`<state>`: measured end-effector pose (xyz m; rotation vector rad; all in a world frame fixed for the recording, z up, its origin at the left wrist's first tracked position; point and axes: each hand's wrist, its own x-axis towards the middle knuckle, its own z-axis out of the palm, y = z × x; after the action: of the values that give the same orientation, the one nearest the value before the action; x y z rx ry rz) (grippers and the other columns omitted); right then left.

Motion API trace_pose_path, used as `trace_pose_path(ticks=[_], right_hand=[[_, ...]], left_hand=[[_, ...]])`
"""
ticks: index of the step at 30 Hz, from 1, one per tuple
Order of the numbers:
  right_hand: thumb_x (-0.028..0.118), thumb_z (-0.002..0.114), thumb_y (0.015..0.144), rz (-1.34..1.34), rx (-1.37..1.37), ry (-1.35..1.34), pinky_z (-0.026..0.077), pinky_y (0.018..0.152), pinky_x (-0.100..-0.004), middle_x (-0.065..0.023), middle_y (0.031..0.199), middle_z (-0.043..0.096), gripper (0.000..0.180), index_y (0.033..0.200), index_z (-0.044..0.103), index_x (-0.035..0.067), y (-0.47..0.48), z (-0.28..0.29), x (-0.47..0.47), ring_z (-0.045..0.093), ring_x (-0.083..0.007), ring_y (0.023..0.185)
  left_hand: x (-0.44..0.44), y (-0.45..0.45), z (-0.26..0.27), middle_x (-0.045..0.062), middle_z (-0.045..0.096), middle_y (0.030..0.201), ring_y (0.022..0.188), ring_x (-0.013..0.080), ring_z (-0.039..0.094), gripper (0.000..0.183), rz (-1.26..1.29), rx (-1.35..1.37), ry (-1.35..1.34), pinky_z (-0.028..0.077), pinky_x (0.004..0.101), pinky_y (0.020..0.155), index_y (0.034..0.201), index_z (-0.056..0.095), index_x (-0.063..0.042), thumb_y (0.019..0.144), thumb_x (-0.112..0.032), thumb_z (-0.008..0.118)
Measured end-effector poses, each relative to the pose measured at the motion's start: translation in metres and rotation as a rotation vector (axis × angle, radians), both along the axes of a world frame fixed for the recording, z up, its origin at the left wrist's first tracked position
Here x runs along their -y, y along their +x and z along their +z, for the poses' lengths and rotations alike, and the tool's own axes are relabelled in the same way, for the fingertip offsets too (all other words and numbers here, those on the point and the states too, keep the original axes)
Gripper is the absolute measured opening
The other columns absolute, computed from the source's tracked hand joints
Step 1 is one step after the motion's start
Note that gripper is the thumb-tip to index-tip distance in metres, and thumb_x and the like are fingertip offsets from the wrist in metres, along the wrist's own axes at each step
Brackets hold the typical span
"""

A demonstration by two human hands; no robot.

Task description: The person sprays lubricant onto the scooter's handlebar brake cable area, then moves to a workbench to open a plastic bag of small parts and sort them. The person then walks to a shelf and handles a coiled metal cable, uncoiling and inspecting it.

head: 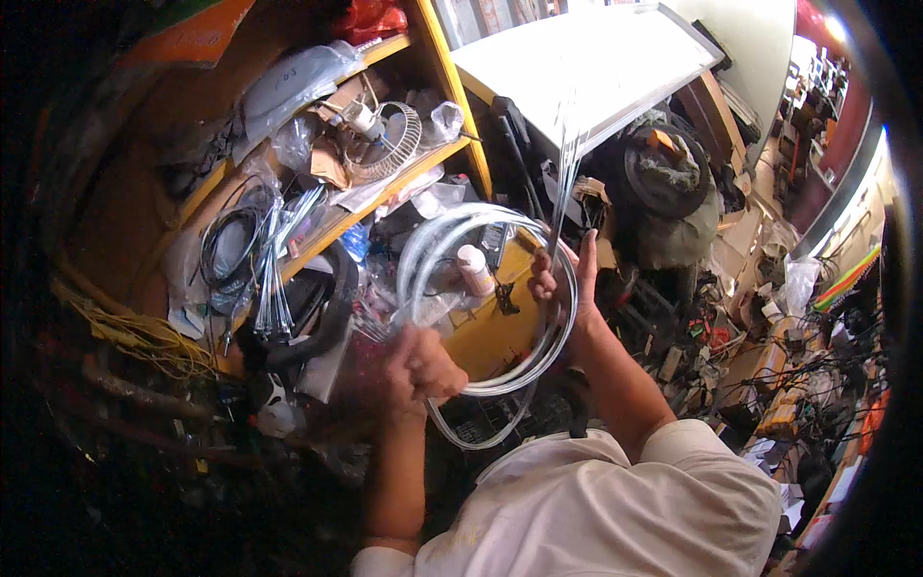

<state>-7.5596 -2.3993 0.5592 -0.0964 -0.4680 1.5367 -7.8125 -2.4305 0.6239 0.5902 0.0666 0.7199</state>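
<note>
A coil of pale, glossy tubing or cable (422, 252) hangs between my hands, with a looser loop dipping below. My left hand (425, 364), blurred, is closed around the coil's lower left side. At the coil's upper right, my right hand (562, 278) grips a bundle of thin metal wires or rods (567, 169) that points upward. The coil's right side runs against that same hand, its thumb raised. Through the ring I see a white bottle (474, 268) on a yellow surface (497, 332).
Left of me, yellow-edged shelves (411, 177) hold plastic bags, a wire-ringed part (386, 141), a black cable coil (234, 241) and more thin wires (274, 267). A bright white panel (591, 72) stands ahead. Cluttered boxes and cables (764, 375) lie at right.
</note>
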Motion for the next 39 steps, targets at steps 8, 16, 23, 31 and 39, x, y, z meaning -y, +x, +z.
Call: trace_pose_path(ticks=[8, 16, 23, 31, 39], right_hand=[[0.048, 0.051, 0.093, -0.001, 0.276, -0.119, 0.044, 0.068, -0.0348, -0.0097, 0.09, 0.059, 0.043, 0.101, 0.059, 0.007, 0.027, -0.085, -0.015, 0.054, -0.0231, 0.073], [0.037, 0.043, 0.097, -0.836, -0.125, -1.189, 0.025, 0.044, -0.0351, -0.0058, 0.069, 0.034, 0.032, 0.089, 0.041, 0.007, 0.155, -0.145, -0.015, 0.027, -0.0171, 0.052], [0.033, 0.054, 0.092, -0.608, 0.528, -0.881, 0.037, 0.042, -0.0299, -0.0008, 0.069, 0.05, 0.025, 0.094, 0.059, 0.008, 0.076, -0.183, 0.025, 0.046, -0.0143, 0.05], [0.034, 0.058, 0.093, 0.136, 0.704, -0.113, 0.034, 0.051, -0.0252, 0.0017, 0.062, 0.049, 0.037, 0.074, 0.062, 0.003, 0.008, -0.064, 0.04, 0.042, -0.0098, 0.055], [0.028, 0.058, 0.083, 0.157, 0.454, -0.051, 0.039, 0.051, -0.0249, -0.0055, 0.066, 0.062, 0.032, 0.072, 0.066, -0.001, 0.013, -0.036, 0.033, 0.048, -0.0116, 0.053]], left_hand=[[0.007, -0.022, -0.011, -0.003, 0.03, 0.046, 0.038, 0.0137, 0.032, 0.042, 0.05, -0.456, -0.041, 0.035, 0.031, 0.052, 0.069, 0.044, -0.014, 0.1, -0.042, 0.038], [0.03, -0.06, -0.001, -0.002, 0.032, 0.046, 0.038, 0.0129, 0.03, 0.049, 0.362, -0.479, 0.223, 0.03, 0.031, 0.048, 0.073, 0.046, -0.012, 0.099, -0.051, 0.034], [0.024, -0.041, 0.065, 0.0, 0.046, 0.058, 0.048, 0.0078, 0.041, 0.042, -0.036, -0.637, 0.646, 0.034, 0.0248, 0.048, 0.082, 0.056, -0.005, 0.088, -0.046, 0.063], [-0.04, -0.043, 0.071, -0.003, 0.045, 0.055, 0.035, 0.0118, 0.036, 0.036, 0.346, -0.439, 0.41, 0.033, 0.0274, 0.04, 0.1, 0.058, -0.003, 0.091, -0.038, 0.058], [-0.102, -0.065, 0.004, -0.003, 0.041, 0.058, 0.039, 0.0069, 0.032, 0.035, -0.007, -0.346, 0.115, 0.026, 0.0216, 0.04, 0.107, 0.055, -0.007, 0.098, -0.04, 0.048]])
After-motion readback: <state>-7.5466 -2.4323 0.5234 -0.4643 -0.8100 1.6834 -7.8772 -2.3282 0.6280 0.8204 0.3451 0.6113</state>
